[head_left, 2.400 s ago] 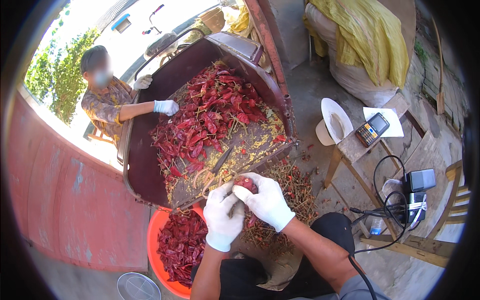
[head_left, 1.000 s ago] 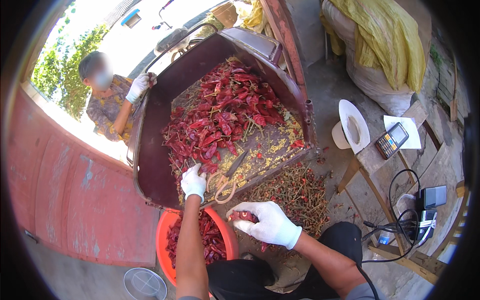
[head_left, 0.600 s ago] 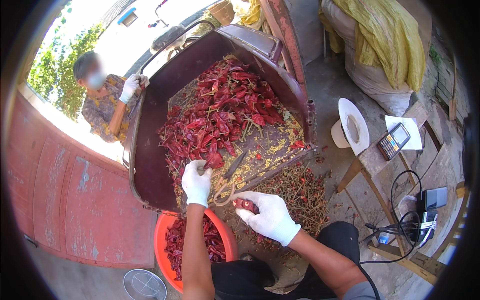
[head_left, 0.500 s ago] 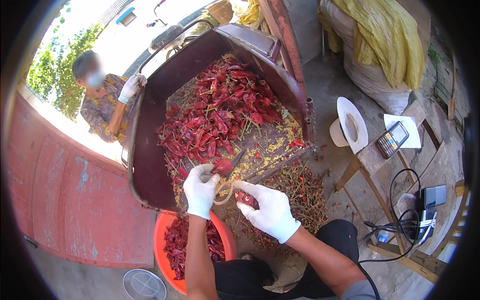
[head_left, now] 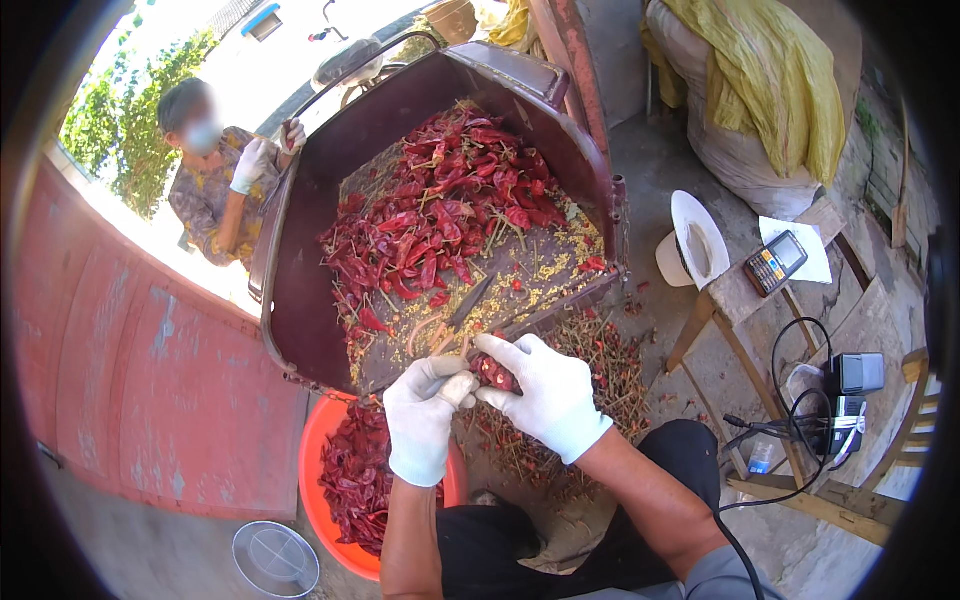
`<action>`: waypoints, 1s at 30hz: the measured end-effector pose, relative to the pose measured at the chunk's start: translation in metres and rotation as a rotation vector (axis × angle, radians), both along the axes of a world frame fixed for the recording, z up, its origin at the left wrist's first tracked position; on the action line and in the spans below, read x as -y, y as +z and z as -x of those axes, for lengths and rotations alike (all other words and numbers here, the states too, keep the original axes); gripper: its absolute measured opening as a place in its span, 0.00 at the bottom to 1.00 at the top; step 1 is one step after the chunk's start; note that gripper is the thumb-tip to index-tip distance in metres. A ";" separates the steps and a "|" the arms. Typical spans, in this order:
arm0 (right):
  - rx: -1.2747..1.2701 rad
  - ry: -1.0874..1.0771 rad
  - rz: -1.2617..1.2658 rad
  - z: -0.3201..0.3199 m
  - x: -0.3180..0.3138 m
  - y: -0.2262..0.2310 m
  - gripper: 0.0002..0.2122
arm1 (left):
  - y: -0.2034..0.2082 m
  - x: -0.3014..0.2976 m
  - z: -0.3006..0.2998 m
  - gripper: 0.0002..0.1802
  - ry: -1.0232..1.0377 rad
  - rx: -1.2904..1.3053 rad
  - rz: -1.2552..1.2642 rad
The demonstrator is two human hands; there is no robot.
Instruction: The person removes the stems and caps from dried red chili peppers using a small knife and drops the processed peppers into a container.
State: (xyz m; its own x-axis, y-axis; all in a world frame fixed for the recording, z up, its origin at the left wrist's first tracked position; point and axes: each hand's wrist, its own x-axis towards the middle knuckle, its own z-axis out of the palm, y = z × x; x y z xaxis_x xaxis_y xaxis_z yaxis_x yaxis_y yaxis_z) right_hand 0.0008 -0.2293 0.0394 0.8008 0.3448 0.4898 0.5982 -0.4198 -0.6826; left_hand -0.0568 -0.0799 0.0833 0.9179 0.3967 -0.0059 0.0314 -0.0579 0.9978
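Observation:
Several dried red chilies (head_left: 492,372) are bunched in my right hand (head_left: 548,395), pale cut ends outward, its gloved fingers closed round them. My left hand (head_left: 425,408), also in a white glove, meets the right fingertips with thumb and fingers pinched together; what they hold, if anything, is hidden. Just beyond the hands are scissors (head_left: 470,303) with dark blades and tan looped handles, one handle running to the right fingers. Whether the scissors hang from that hand or rest on the bed cannot be told. A heap of dried chilies (head_left: 440,215) lies in the cart.
The dark red cart (head_left: 300,330) has yellow seeds scattered on its bed. An orange tub (head_left: 312,470) of chilies stands below my left arm, stems (head_left: 600,400) to the right. Across the cart is a masked person (head_left: 215,170). A stool (head_left: 735,295) holds a handheld device (head_left: 776,262).
The red chili in my left hand is out of sight, and that hand has come against the right one. Both hands have drawn together. The other person's hands have lifted off the cart rim.

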 end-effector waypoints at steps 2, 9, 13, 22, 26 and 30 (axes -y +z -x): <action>0.002 0.012 0.032 0.002 0.003 0.004 0.26 | -0.001 0.000 0.005 0.09 -0.006 0.014 0.026; -0.057 0.114 0.024 0.008 0.000 -0.003 0.22 | -0.006 -0.004 0.011 0.10 -0.031 0.054 0.101; -0.252 0.144 0.076 0.005 -0.003 0.005 0.21 | -0.005 -0.005 0.011 0.12 -0.065 0.102 0.112; -0.573 0.367 -0.120 -0.001 0.000 0.006 0.21 | -0.004 -0.006 0.007 0.06 -0.126 0.292 -0.492; -0.866 0.524 -0.275 0.000 0.003 0.013 0.19 | 0.000 -0.002 0.008 0.05 -0.105 0.282 -0.692; -0.777 0.486 -0.195 0.004 0.001 0.008 0.16 | -0.012 0.002 0.011 0.06 -0.039 0.148 -0.436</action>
State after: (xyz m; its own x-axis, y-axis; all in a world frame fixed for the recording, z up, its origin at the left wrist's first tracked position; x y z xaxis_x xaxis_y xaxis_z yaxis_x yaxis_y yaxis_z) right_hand -0.0029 -0.2298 0.0470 0.7173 0.6957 -0.0374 0.0248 -0.0792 -0.9965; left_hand -0.0675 -0.0815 0.0714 0.9104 0.2983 0.2867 -0.1205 -0.4719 0.8734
